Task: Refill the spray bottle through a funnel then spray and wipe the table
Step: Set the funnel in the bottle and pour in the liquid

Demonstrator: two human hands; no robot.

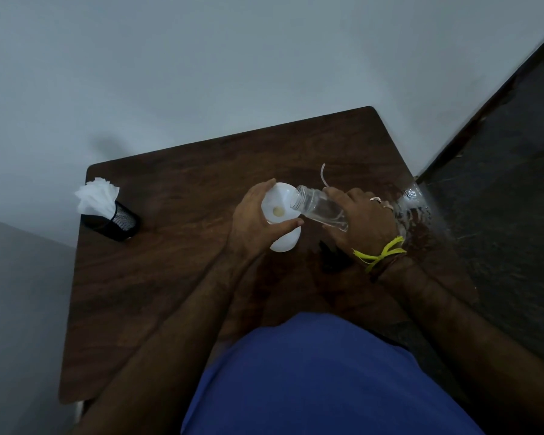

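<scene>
Fingers of the left hand (pixel 258 218) curl around a white funnel (pixel 277 208), thumb on the near side and the other fingers wrapped over the far rim, steadying it. Funnel sits in the top of a white bottle (pixel 285 240), which stands on the table (pixel 176 215) near its middle. Right hand (pixel 361 221) is closed around the body of a clear bottle (pixel 321 208), fingers wrapped over the top and the grip toward the base.

Key relation: clear bottle lies nearly horizontal, long axis running right to left, open mouth just at the right edge of the funnel bowl and pointing into it. Whether liquid is flowing, cannot tell; a little seems to pool along the lower wall.

Judgement: pouring step. Next tilt should lift the base so the mouth stays over the bowl, not past its rim.

Other notes: thin curved tube (pixel 323 175) beyond the funnel, probably the sprayer's dip tube. Tissues (pixel 96 196) in a black mesh holder (pixel 113 222), well left of the funnel, untouched.
</scene>
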